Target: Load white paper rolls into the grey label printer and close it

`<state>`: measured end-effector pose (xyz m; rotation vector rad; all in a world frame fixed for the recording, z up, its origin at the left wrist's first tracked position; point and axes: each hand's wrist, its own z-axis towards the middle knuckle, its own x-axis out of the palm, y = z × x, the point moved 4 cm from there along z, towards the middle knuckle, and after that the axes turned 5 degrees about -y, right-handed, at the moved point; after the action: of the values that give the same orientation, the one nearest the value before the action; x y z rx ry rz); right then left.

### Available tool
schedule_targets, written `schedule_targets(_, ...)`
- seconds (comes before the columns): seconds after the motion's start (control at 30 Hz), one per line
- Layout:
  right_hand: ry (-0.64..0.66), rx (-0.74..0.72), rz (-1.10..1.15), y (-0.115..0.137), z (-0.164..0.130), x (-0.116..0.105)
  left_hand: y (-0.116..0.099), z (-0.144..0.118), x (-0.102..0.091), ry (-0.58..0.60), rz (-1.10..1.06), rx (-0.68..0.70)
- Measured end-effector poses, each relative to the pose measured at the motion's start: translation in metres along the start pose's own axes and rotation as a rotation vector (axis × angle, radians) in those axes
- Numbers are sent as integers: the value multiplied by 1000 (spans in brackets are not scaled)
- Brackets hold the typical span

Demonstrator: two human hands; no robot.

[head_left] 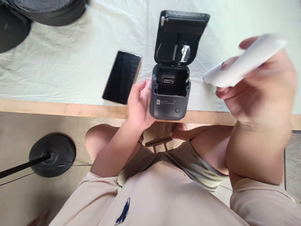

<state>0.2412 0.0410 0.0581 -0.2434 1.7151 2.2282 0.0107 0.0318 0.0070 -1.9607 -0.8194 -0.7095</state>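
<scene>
my left hand (139,105) rests against the left side of the small grey printer (169,94), fingers curled loosely around its corner, thumb up along the edge. it steadies the body rather than clamps it; the palm is touching the casing. the printer sits right at the near edge of the table (70,109), on the pale cloth (70,56), with its lid (180,37) swung up and back so the empty paper bay faces me.

my right hand (256,84) is lifted off to the right of the printer, apart from it and closer to the camera, so it looks blurred. its fingers are closed around a white paper roll (242,62), which sticks out to the left toward the open bay but does not touch it.

a dark phone (122,77) lies face up on the cloth just left of my left hand, not touching it. below the table edge a round black stand base (53,153) sits on the floor.
</scene>
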Motion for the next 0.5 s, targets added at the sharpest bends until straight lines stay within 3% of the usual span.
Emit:
schedule_targets(0.1, -20, -63, 132, -15, -2, 8, -2, 1, -2, -31, 7, 37)
schedule_targets(0.3, 96, -159, -215, -39, -15, 25, -1, 1, 0, -4, 68, 1)
schedule_targets(0.43, 74, -201, -366, -44, -17, 13, -3, 0, 1, 25, 20, 18)
schedule_targets(0.5, -54, -263, -319, -36, -14, -4, -4, 1, 0, 11, 10, 30)
